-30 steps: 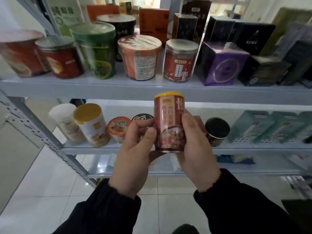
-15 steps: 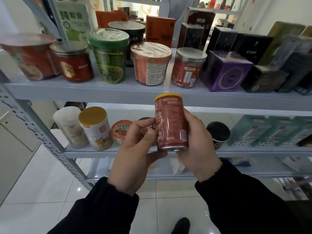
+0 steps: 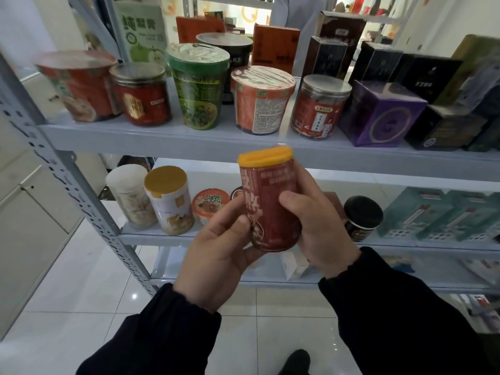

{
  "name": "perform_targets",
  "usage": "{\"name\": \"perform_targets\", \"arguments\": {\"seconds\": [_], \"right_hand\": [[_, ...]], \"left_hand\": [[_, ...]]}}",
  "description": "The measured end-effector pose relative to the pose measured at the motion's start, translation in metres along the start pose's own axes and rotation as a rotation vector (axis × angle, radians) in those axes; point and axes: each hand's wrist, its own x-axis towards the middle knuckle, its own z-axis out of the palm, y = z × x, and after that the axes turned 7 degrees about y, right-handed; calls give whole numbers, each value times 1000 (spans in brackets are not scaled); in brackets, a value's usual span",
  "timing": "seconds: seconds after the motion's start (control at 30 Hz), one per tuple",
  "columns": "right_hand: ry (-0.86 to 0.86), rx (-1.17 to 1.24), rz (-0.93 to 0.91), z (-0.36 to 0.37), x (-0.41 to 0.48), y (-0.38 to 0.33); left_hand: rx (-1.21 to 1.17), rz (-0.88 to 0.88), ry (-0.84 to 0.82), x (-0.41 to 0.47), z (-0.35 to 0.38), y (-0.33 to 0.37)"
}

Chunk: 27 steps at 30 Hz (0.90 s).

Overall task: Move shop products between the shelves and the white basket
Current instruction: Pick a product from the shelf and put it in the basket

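A red can with a yellow lid (image 3: pixel 270 201) is held upright in front of the grey shelves, at the height of the middle shelf. My left hand (image 3: pixel 219 244) grips its lower left side, thumb on the label. My right hand (image 3: pixel 319 228) wraps its right side, with the thumb across the front. The upper shelf (image 3: pixel 189 142) carries noodle cups, red jars and dark boxes. On the middle shelf (image 3: pixel 151 236) stand a white jar, a yellow-lidded can (image 3: pixel 169 201), small cups and teal boxes. The white basket is not in view.
A perforated grey upright (image 3: pixel 67 169) slants down at the left. Beyond it is a pale cabinet (image 3: pixel 27 212). White floor tiles lie below, and my shoe tip (image 3: pixel 296 361) shows at the bottom. A low shelf (image 3: pixel 351 282) holds a small white box.
The can has been turned in my hands, so a different side of the label faces me. The view has tipped slightly upward, and more of the upper shelf shows.
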Motion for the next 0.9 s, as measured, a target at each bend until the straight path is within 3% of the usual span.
{"name": "perform_targets", "arguments": {"seconds": [0.13,0.37,0.47,0.63,0.9], "right_hand": [[-57,87,0,1,2,5],[175,306,229,21,3,6],[172,328,259,22,3,4],[108,182,240,16,3,-1],[-101,-338,-19,-4,4,-32]], "left_hand": [[82,100,2,-1,-7,6],[101,174,47,-1,-11,9],[127,184,5,-1,-9,9],[165,198,12,2,-8,10],[266,305,-9,5,-10,17]]}}
